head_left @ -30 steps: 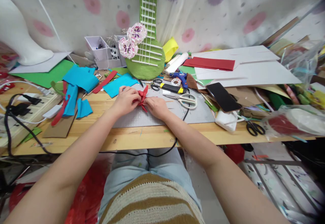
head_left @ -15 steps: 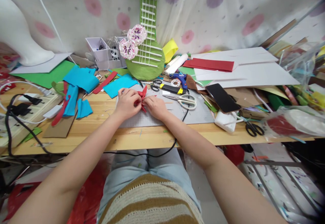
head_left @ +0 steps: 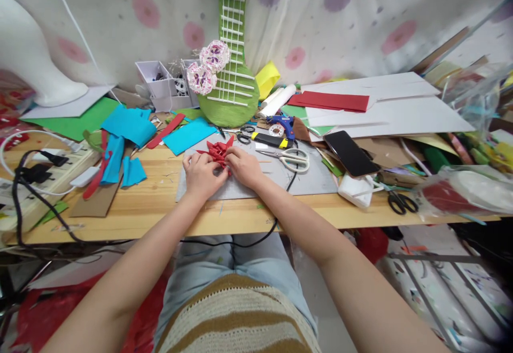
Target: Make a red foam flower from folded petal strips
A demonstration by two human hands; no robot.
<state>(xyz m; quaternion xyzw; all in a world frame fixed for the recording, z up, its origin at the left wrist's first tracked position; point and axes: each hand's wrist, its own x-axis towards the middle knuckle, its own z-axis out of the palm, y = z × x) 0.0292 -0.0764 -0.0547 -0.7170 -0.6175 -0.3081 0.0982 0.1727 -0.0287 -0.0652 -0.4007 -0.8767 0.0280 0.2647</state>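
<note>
A red folded paper piece (head_left: 217,151) with pointed tips lies on the grey cutting mat (head_left: 308,178) at the table's middle. My left hand (head_left: 203,172) pinches its near left side with curled fingers. My right hand (head_left: 244,166) grips its right side, fingers closed on the paper. Both wrists rest on the mat close together. The part of the paper under my fingers is hidden.
White-handled scissors (head_left: 289,158), a blue glue gun (head_left: 282,124) and a black phone (head_left: 350,153) lie to the right. Blue paper scraps (head_left: 128,128) and a power strip with cables (head_left: 36,174) sit at left. A green guitar-shaped craft (head_left: 230,83) stands behind; black scissors (head_left: 396,202) lie near the front edge.
My left hand slid nearer to me and lower on the mat, uncovering more of the red paper's folded top. My right hand stayed on the paper, shifting slightly left.
</note>
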